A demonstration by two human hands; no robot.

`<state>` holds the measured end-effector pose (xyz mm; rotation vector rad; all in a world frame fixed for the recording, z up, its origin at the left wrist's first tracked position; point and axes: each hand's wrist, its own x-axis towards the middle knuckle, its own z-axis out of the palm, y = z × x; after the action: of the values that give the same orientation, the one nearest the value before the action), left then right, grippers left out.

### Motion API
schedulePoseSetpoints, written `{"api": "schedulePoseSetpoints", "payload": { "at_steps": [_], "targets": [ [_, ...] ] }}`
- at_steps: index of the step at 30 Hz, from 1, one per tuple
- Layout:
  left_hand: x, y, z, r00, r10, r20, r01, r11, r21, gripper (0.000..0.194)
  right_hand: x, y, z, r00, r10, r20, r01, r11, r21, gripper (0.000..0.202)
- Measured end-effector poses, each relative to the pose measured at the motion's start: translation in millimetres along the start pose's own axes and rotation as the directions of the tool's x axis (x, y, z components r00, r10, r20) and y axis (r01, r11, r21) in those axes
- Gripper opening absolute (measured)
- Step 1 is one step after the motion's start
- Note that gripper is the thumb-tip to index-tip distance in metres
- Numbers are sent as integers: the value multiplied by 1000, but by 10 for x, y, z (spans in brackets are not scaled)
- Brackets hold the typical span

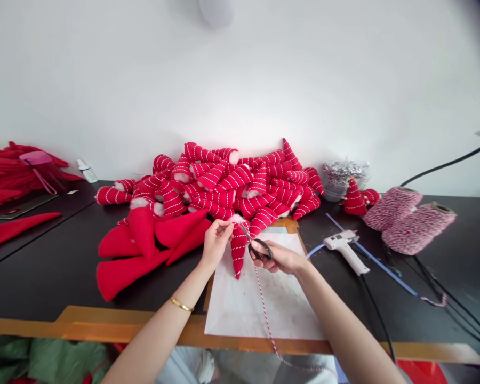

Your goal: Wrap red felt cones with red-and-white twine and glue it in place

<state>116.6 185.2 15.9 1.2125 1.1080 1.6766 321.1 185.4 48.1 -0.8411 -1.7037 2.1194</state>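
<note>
A red cone with white stripes (238, 250) lies tip toward me on a white sheet (276, 304), its wide stuffed end away from me. My left hand (218, 240) pinches at the left of that wide end, closed on the red-and-white cord there. Black-handled scissors (264, 249) are in my right hand (278, 257), their blades pointing at the cone's upper right edge beside the cord. From near the scissors a red-and-white cord (264, 306) hangs down over the table's front edge. Whether the blades touch the cord is too small to tell.
Behind lies a pile of striped cones (220, 181). Plain red cones (134, 266) lie left of the sheet. On the right are a white glue gun (347, 249) with a cable, cord spools (418, 226) and a small decorated cone (354, 200). A white bottle (87, 170) stands back left.
</note>
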Motion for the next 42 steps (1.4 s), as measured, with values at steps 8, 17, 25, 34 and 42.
{"api": "schedulePoseSetpoints", "payload": {
  "at_steps": [8, 17, 25, 34, 42],
  "targets": [
    [-18, 24, 7, 1000, 0, -8, 0, 1000, 19, 32, 78, 84, -69, 996, 70, -54, -70, 998, 3, 67],
    [-24, 35, 19, 1000, -12, 27, 11, 1000, 26, 33, 75, 56, -41, 992, 36, -120, -39, 999, -25, 66],
    [-38, 56, 35, 999, -11, 38, 9, 999, 44, 31, 134, 163, -97, 992, -39, -118, 27, 994, -106, 59],
    [-43, 46, 41, 998, -12, 57, 10, 999, 41, 31, 155, 162, -72, 983, -52, -177, 32, 993, -115, 59],
    [-30, 28, 23, 999, -22, 49, 20, 999, 44, 33, 161, 166, -46, 967, -74, -242, 26, 980, -196, 61]
  ]
}}
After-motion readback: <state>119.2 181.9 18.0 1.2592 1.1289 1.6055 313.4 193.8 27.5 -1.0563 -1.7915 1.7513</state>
